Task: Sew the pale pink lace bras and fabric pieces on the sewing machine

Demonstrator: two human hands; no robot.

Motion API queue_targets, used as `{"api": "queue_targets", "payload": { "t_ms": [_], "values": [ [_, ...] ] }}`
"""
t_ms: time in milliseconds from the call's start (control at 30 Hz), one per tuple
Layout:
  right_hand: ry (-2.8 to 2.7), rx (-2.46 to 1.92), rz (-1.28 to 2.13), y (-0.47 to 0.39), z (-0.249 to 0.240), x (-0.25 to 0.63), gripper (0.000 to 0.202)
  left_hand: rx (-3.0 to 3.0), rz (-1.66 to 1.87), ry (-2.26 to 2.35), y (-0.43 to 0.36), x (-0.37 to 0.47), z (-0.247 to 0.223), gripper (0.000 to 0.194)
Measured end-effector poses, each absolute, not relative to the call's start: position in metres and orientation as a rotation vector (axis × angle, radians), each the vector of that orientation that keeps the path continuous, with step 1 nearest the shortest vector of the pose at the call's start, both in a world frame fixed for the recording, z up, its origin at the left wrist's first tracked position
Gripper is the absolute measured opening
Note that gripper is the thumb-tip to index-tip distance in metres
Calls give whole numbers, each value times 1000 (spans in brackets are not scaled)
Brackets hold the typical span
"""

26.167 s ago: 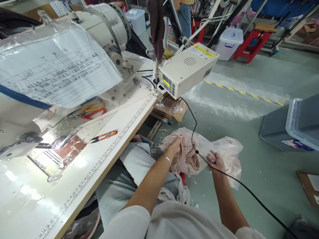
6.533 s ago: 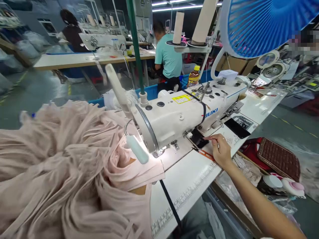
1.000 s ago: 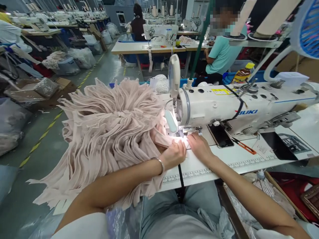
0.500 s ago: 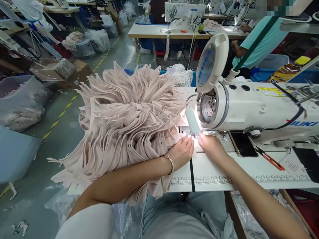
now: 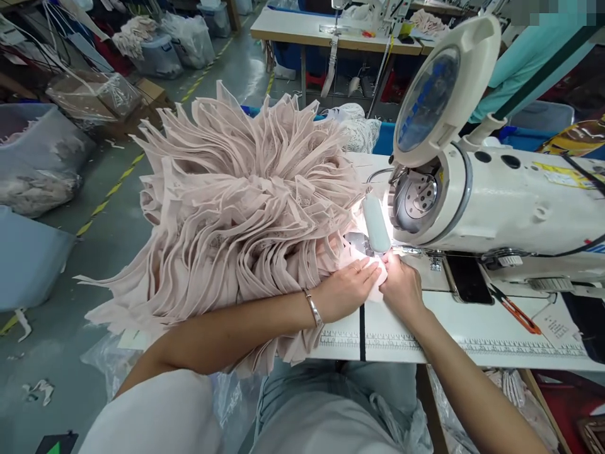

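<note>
The person's left hand [image 5: 344, 291] lies with fingers straight over a pale pink, soft fabric piece [image 5: 376, 292] beneath the needle area of a white, rounded sewing machine [image 5: 505, 208]; whether its grip is closed cannot be told. The right hand [image 5: 404, 287] has its grip closed on the same piece, pinching its edge between thumb and forefinger. Just left, a large ruffled heap of pale pink cloth [image 5: 246, 202] covers the white, ruler-marked counter [image 5: 454, 325]. A black, glass-fronted phone [image 5: 470, 277] and orange-handled metal thread snips [image 5: 517, 313] lie to the right.
</note>
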State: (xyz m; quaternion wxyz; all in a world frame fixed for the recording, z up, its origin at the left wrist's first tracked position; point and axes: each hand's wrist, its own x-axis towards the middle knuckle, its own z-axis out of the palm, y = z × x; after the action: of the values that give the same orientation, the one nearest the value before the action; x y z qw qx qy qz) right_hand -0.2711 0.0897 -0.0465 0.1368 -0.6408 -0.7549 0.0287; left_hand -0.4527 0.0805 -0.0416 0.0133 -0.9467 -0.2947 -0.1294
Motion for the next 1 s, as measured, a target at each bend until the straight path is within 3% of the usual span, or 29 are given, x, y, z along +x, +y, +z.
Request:
{"api": "queue_targets", "payload": {
  "t_ms": [133, 467, 633, 833, 1000],
  "values": [
    [-2140, -1859, 80, 90, -46, -273, 23, -2768, -238, -896, 74, -451, -41, 43],
    [-2126, -1858, 175, 91, -46, -268, 26, -2671, -238, -834, 80, -453, -39, 42],
    [-2261, -1450, 406, 87, -44, -246, 24, -2744, -303, -765, 89, -454, -37, 35],
    [-2241, -1181, 11, 79, -58, -239, 31, -2742, -347, -768, 91, -452, -42, 33],
    [-2337, -1161, -117, 79, -56, -247, 31, -2781, -365, -822, 90, -452, -42, 32]
  ]
}}
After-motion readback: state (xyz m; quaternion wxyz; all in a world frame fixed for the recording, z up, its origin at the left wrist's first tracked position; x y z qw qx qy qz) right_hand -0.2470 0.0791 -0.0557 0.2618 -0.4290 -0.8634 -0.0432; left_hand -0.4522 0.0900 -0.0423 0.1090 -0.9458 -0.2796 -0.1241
